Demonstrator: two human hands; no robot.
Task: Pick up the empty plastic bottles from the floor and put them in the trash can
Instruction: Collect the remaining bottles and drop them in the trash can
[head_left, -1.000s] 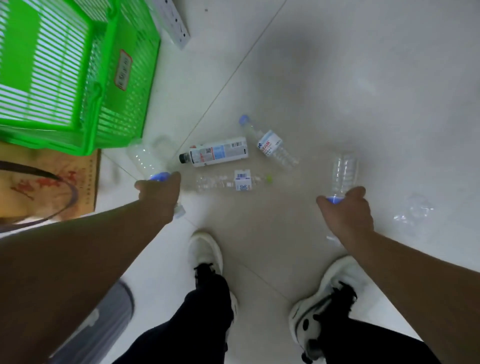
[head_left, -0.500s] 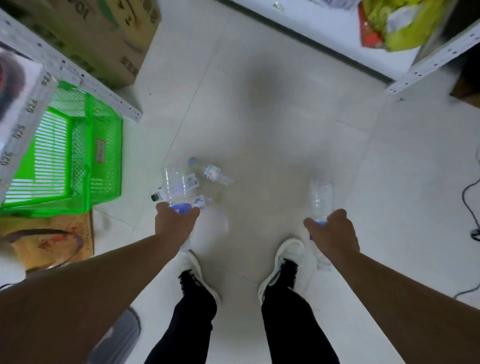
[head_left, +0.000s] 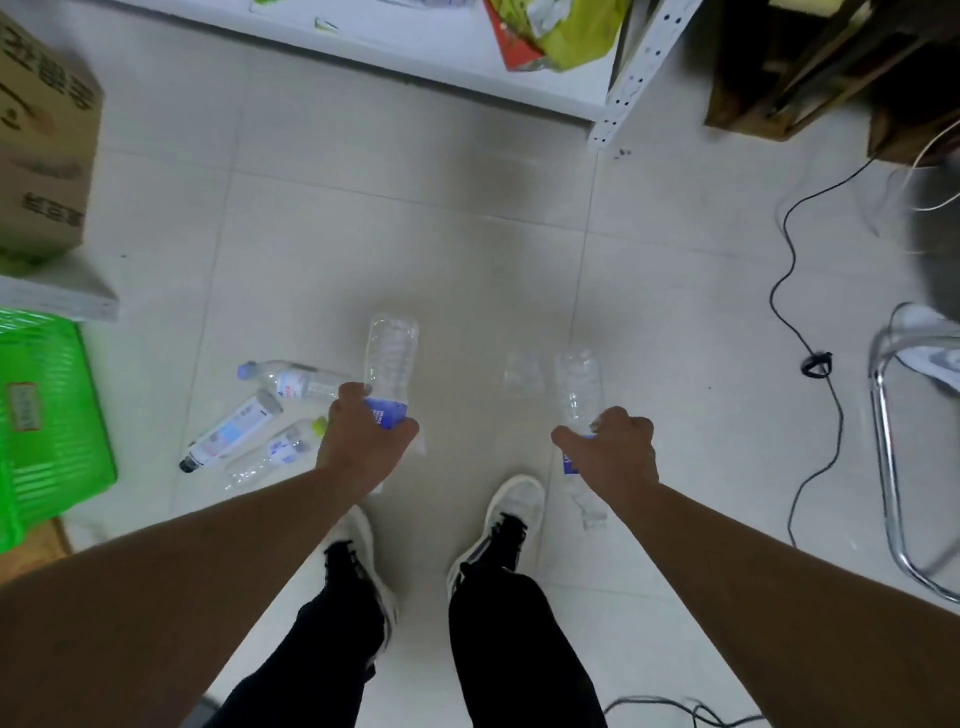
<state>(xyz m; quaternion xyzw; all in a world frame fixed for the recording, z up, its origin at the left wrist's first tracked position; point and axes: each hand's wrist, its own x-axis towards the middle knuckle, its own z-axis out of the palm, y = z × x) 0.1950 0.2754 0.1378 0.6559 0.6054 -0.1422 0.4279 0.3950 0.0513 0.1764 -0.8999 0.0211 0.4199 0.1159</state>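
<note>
Centre of frame, above shoes: both hands loaded, carry step in hand. Left hand (head_left: 363, 441) curled round labelled middle of clear bottle (head_left: 390, 358), base pointing toward top of frame. Right hand (head_left: 610, 454) wrapped round second clear bottle (head_left: 579, 387), neck end poking out below fist. Left of centre: three bottles (head_left: 306, 383) (head_left: 231, 432) (head_left: 270, 453) lying on floor (head_left: 467, 234), near green basket (head_left: 47, 431). Trash can not visible. Next move, likely: locate can, drop both, return for remaining three.
</note>
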